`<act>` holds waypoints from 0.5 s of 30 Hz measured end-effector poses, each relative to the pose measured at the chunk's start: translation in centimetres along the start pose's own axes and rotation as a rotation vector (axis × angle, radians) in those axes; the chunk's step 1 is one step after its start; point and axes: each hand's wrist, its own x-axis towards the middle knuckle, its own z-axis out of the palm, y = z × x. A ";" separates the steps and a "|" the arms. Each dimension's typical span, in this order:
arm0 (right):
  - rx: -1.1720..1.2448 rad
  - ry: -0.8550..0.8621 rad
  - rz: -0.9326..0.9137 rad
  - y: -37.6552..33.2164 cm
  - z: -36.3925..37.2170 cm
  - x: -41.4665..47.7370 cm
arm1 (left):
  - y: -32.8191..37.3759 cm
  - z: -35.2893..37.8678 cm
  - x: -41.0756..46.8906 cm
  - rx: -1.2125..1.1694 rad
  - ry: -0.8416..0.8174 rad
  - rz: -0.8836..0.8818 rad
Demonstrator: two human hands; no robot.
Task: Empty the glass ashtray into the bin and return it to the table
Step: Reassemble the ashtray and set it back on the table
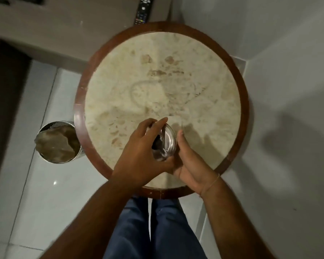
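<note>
So count-wise: one glass ashtray (166, 142), one bin (59, 142), one round worktop (163, 75), two hands, and one remote control (144, 10) up at the top edge on a grey ledge behind the worktop.

The ashtray is over the near part of the worktop, tipped up on edge between both hands rather than lying flat. The left hand (142, 156) is curled around its left side, fingers reaching over the top rim and thumb down near the bottom, so it's closed on the glass. The right hand (190, 163) is mostly flat and open, palm pressed against the right side with the thumb pointing up along the rim. There's a thin band on that wrist.

The bin is a shiny metal cylinder with a perforated strip at the top, standing on the pale tiled floor just left of the worktop, nearly touching its wooden rim. It has a brownish liner bag bunched up inside. Nothing sits between the ashtray and the bin except the worktop's edge.

The worktop itself is mottled cream stone in a dark red-brown wood ring, otherwise bare. Blue trousers show below it.

The ashtray is clear, round, thick-rimmed, with something dark and some whitish stuff inside. It's blurry, so can't tell exactly what.
</note>
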 end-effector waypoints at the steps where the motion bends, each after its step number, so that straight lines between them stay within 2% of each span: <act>1: -0.004 0.052 -0.001 0.3 -0.7 -0.2 | 0.0 0.7 0.9 0.053 0.002 0.002; 6: -0.092 0.316 -0.088 2.5 -5.0 -2.9 | -0.5 3.5 6.2 0.323 0.022 -0.018; 12: -0.114 0.443 -0.089 4.3 -8.0 -3.5 | -1.8 5.1 9.6 0.543 -0.002 -0.006; 15: -0.149 0.545 -0.172 3.6 -8.1 -1.9 | -1.6 5.7 9.5 0.594 0.008 0.002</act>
